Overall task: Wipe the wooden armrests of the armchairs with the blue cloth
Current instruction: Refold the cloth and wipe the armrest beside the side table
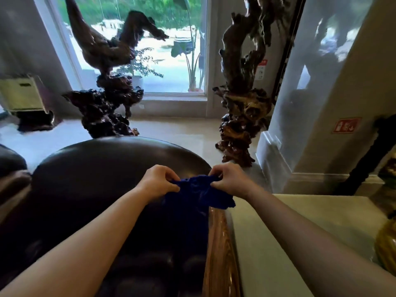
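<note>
Blue cloth (201,191) dark, crumpled, bunched btwn both hands.

Single head-worn wide-angle view, looked forward and down from close above the armchair (102,189), faced the window (137,46), both forearms reached in from below

Backlit interior, wide-angle view
Daylight from window (137,50), overexposed outside; glare on floor (182,129); armchair (107,179) in deep shadow; soft focus throughout, edges bowed and smeared
</note>
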